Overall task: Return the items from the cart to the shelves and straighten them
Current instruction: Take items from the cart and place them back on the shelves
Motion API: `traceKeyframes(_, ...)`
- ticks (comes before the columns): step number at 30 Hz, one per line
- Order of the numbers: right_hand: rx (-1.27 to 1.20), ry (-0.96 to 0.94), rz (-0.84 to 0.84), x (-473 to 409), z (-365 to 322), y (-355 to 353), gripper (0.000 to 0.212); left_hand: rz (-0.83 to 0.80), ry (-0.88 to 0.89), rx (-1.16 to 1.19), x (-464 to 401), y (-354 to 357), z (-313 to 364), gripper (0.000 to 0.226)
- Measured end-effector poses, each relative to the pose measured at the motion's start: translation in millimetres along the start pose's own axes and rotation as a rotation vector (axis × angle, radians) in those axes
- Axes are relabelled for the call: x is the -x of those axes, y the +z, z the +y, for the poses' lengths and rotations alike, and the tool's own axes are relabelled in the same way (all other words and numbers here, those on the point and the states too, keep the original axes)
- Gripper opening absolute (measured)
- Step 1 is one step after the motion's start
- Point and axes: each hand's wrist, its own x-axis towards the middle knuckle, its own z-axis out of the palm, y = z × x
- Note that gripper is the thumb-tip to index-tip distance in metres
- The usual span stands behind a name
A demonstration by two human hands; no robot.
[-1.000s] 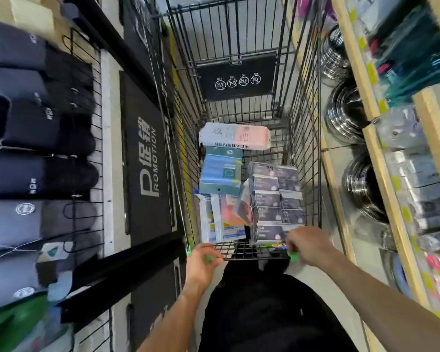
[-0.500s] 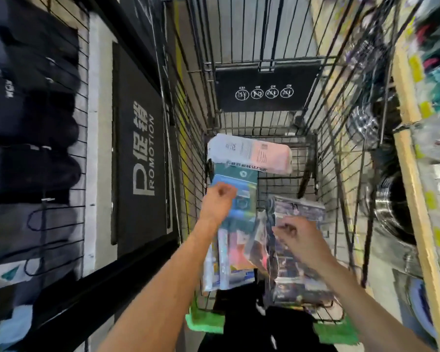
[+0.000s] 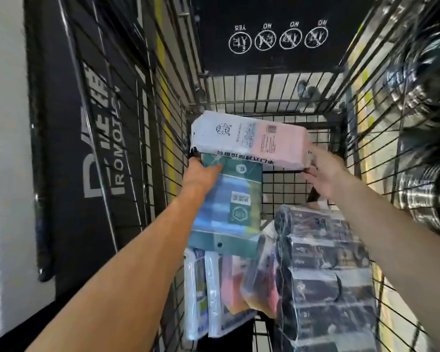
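Wire walls of the cart [image 3: 274,97] box everything in. Both hands are on the white-and-pink pack [image 3: 249,138] at the far end: left hand [image 3: 201,174] grips its left end, right hand [image 3: 323,174] its right. Film-wrapped, probably light, soft and slick, so supporting it from underneath looks safest.

In the cart [image 3: 269,97], wrapped pack [image 3: 249,141] lies behind (partly atop) boxed pack [image 3: 226,207].

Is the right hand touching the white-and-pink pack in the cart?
Touching. The head view shows the right hand with its fingers pressed on the right end of the white-and-pink wrapped pack, no gap between.
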Motion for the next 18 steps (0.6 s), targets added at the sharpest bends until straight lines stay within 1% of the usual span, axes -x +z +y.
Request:
traceKeyframes(1,-0.038,0.024,-0.009,-4,-3,0,0.007,-0.012,-0.011,-0.046,3,0,1,0.050)
traceKeyframes(2,-0.067,0.046,-0.013,-6,-5,1,0.007,-0.022,0.001,-0.092,5,1,2,0.058)
traceKeyframes(3,-0.068,0.075,-0.006,-10,-6,1,0.012,-0.034,0.017,-0.152,9,1,3,0.063)
traceKeyframes(5,-0.055,0.124,0.033,-16,-9,3,0.039,-0.076,0.051,-0.306,12,3,-1,0.077)
traceKeyframes(7,-0.035,0.117,0.033,-15,-14,8,0.051,-0.130,0.061,-0.432,15,0,-9,0.099)
traceKeyframes(8,-0.049,0.123,0.010,-13,-14,13,0.054,-0.134,0.069,-0.451,16,-4,-14,0.105)
traceKeyframes(9,-0.060,0.118,-0.003,-12,-16,16,0.056,-0.136,0.054,-0.392,17,-4,-17,0.105)
traceKeyframes(10,-0.077,0.111,-0.005,-9,-18,18,0.057,-0.132,0.024,-0.270,20,-4,-18,0.100)
traceKeyframes(12,-0.093,0.080,-0.044,7,-24,21,0.058,-0.123,-0.034,-0.061,28,-4,-16,0.079)
traceKeyframes(13,-0.091,0.070,-0.057,21,-28,20,0.057,-0.100,-0.024,-0.043,33,-6,-13,0.072)
traceKeyframes(15,-0.099,0.073,-0.069,53,-34,17,0.047,-0.056,0.016,-0.010,39,-7,-14,0.069)
traceKeyframes(17,-0.143,0.097,-0.067,99,-35,6,0.039,-0.040,0.057,0.023,75,-15,3,0.062)
traceKeyframes(18,-0.180,0.097,-0.064,126,-35,-5,0.040,-0.034,0.096,0.028,100,-19,15,0.057)
